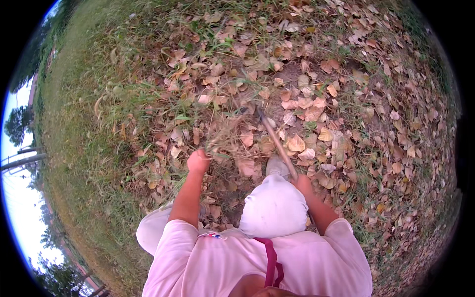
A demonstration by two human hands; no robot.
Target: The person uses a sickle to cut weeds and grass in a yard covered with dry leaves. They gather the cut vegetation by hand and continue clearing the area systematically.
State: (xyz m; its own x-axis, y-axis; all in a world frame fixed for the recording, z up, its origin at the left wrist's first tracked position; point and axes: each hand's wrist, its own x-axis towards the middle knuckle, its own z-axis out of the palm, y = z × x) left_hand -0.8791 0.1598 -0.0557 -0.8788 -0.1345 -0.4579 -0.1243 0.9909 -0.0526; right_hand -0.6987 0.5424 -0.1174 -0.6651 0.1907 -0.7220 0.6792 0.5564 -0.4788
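My left hand (198, 160) is closed on a bunch of grass (222, 139), whose dry stems spread to the right over the leaf litter. My right hand (302, 183), beside my raised knee, grips the lower end of a wooden handle (276, 139). The handle slants up and to the left to a dark metal head (258, 110) at the ground, just beyond the grass stems. Blur and litter hide the head's shape, so the kind of tool cannot be told.
Fallen dry leaves (313, 111) cover much of the ground ahead and to the right. Denser green grass (100, 122) grows on the left. My shoe (276, 166) rests close to the handle, and my bent knees (274, 208) are near both arms.
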